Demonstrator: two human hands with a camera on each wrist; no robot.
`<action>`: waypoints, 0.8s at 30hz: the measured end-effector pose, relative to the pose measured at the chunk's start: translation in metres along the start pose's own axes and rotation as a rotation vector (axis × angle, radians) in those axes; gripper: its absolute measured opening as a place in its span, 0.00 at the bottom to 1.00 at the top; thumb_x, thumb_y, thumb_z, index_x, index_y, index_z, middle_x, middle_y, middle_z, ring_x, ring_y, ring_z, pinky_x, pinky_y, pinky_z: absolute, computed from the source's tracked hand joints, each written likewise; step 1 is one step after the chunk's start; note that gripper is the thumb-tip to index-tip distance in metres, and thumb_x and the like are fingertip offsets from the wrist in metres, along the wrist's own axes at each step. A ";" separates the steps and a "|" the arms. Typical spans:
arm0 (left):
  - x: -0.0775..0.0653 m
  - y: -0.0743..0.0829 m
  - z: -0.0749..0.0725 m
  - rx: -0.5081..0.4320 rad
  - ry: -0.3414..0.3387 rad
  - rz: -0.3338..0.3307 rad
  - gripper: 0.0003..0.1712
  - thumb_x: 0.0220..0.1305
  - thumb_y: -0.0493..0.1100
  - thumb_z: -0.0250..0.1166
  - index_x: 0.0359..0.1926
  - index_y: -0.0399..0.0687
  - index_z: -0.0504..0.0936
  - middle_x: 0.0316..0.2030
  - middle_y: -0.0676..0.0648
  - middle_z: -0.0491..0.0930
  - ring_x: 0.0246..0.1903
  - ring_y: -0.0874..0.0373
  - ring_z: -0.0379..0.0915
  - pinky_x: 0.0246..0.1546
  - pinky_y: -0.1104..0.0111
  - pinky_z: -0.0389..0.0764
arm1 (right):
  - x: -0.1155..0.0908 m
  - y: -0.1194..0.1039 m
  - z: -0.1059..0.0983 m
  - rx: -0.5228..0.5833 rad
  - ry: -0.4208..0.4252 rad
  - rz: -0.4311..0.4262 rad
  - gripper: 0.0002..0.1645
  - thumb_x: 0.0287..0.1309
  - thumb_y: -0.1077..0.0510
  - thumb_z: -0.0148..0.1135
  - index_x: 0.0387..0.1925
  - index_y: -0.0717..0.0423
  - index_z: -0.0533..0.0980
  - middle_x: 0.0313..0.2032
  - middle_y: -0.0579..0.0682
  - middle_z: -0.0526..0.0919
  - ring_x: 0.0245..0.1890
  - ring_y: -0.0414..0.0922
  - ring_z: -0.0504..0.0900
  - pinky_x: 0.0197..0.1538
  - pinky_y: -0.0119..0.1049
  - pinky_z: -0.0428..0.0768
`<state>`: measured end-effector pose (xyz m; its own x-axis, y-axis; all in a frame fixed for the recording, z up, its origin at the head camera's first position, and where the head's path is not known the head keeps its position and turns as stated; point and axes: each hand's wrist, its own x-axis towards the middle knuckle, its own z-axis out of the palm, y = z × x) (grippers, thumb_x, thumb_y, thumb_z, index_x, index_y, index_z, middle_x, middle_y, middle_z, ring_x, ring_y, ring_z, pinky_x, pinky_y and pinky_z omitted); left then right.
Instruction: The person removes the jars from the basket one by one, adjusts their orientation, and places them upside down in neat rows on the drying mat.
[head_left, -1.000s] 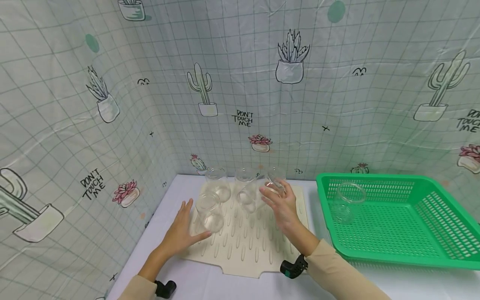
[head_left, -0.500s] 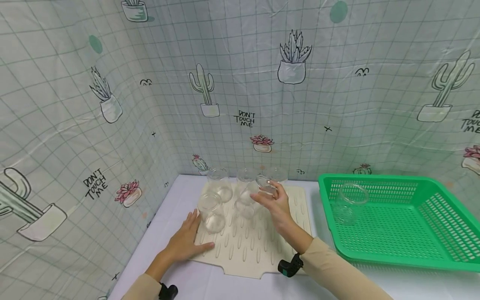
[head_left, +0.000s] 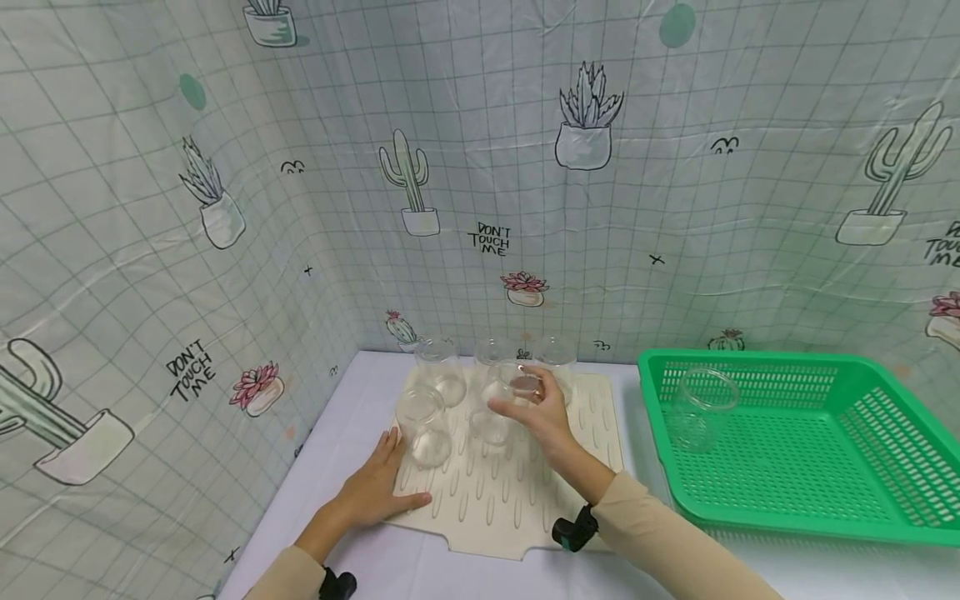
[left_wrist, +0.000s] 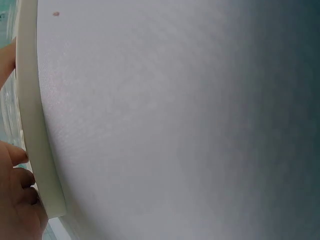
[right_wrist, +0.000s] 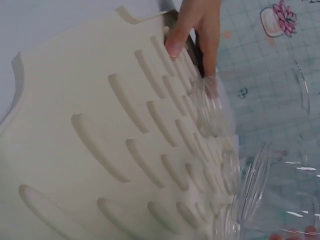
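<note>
My right hand grips a clear glass cup low over the front middle of a cream ridged board. In the right wrist view, that cup shows a ringed end close to the board, with fingertips behind its wall; whether it touches the board, I cannot tell. My left hand rests at the board's left edge, thumb on top and fingers reaching along the side. Just beyond its fingertips stands another clear cup. Three more line the back: a left cup, a middle cup and a right cup.
A green perforated basket stands right of the board. One clear cup is inside it, at the left end. White cloth covers the table, and a patterned curtain hangs behind and at the left.
My right hand has brought its cup leftward and toward me, from the back right to the front middle. My left hand has moved slightly right, onto the board's edge.
</note>
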<state>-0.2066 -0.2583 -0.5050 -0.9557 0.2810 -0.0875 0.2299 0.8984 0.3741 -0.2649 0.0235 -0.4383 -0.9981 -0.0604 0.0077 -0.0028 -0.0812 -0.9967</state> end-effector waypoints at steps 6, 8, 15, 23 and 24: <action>0.000 -0.001 0.000 0.003 -0.007 0.003 0.63 0.49 0.74 0.57 0.69 0.33 0.45 0.69 0.35 0.38 0.69 0.43 0.32 0.63 0.50 0.53 | -0.009 -0.010 0.006 -0.084 -0.002 -0.002 0.45 0.39 0.64 0.74 0.61 0.60 0.63 0.53 0.62 0.71 0.54 0.58 0.66 0.56 0.48 0.69; 0.001 -0.001 0.000 0.002 -0.011 0.001 0.63 0.49 0.74 0.57 0.69 0.33 0.45 0.69 0.35 0.38 0.69 0.43 0.32 0.63 0.50 0.53 | -0.011 -0.011 0.008 -0.105 -0.003 -0.004 0.44 0.39 0.64 0.74 0.60 0.60 0.63 0.52 0.61 0.71 0.54 0.58 0.66 0.57 0.50 0.68; 0.001 -0.003 0.001 0.009 -0.018 0.001 0.63 0.49 0.75 0.56 0.69 0.34 0.45 0.69 0.35 0.37 0.69 0.43 0.31 0.63 0.50 0.52 | -0.004 0.009 0.011 -0.175 -0.017 -0.040 0.46 0.35 0.60 0.77 0.58 0.55 0.65 0.52 0.60 0.71 0.52 0.56 0.68 0.57 0.49 0.68; 0.000 -0.001 0.000 0.006 -0.019 0.004 0.63 0.50 0.74 0.56 0.69 0.33 0.45 0.69 0.35 0.38 0.68 0.43 0.31 0.63 0.50 0.53 | 0.010 0.038 0.013 -0.216 -0.013 -0.078 0.49 0.29 0.53 0.80 0.57 0.51 0.65 0.51 0.55 0.72 0.51 0.52 0.70 0.55 0.50 0.70; 0.000 -0.001 0.000 0.006 -0.019 0.004 0.63 0.50 0.74 0.56 0.69 0.33 0.45 0.69 0.35 0.38 0.68 0.43 0.31 0.63 0.50 0.53 | 0.010 0.038 0.014 -0.223 -0.013 -0.080 0.49 0.28 0.53 0.80 0.57 0.52 0.65 0.51 0.54 0.72 0.51 0.52 0.70 0.54 0.50 0.70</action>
<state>-0.2070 -0.2588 -0.5052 -0.9512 0.2907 -0.1032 0.2348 0.8994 0.3688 -0.2741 0.0056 -0.4752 -0.9934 -0.0758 0.0865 -0.0963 0.1357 -0.9861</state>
